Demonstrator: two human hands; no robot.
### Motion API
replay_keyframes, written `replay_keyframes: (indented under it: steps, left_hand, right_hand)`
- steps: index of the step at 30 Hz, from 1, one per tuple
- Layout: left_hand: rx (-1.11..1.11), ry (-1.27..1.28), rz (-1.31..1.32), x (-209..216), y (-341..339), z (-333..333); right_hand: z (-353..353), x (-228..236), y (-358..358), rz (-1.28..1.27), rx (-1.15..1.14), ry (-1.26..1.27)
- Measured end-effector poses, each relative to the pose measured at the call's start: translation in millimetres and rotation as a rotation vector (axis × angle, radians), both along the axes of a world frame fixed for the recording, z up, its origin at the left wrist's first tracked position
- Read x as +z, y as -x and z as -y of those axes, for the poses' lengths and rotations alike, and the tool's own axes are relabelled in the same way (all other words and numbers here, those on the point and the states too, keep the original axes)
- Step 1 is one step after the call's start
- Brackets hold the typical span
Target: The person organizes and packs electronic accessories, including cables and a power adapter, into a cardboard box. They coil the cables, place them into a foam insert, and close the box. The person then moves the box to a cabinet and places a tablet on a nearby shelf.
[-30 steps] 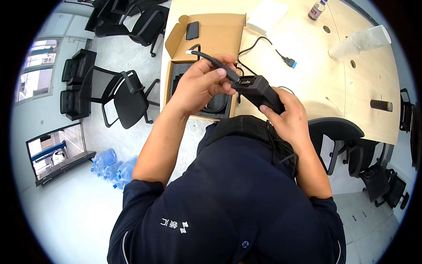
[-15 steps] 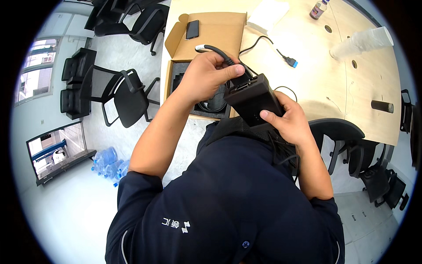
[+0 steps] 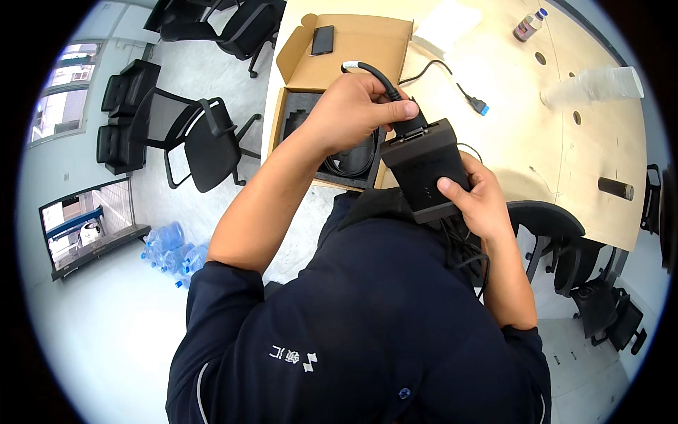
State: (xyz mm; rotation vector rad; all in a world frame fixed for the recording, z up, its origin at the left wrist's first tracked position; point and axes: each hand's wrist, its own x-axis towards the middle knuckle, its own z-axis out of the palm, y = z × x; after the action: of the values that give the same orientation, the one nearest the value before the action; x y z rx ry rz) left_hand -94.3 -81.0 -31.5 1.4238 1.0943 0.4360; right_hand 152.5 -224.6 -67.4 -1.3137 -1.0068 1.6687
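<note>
My right hand grips a black rectangular electronic box, with its thumb on the top face and its fingers around the side. My left hand pinches a black cable plug at the far end of the box, against its wide port. I cannot tell how deep the plug sits. From the plug a thick black cable with a white band arches over the left hand. More black cables hang below the box in front of my body.
Behind my hands lies an open cardboard box with foam, coiled cable and a black phone on its lid. Right of it are a blue-tipped connector, bottle, stacked plastic cups and dark cylinder. Chairs stand around.
The view has shifted slightly, and my hands with the box now appear a little further right and lower. Both hands keep their holds, with the plug still at the box's port.
</note>
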Motion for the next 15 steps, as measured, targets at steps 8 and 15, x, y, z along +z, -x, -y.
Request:
replay_keyframes:
  steps: [8, 15]
  left_hand:
    - [0.067, -0.006, 0.07, 12, -1, 3]
    - [0.049, -0.072, -0.042, 17, 1, 6]
  right_hand:
    - [-4, -1, -2, -0.031, 0.016, -0.009]
    - [-3, -2, 3, 0.009, -0.009, -0.041]
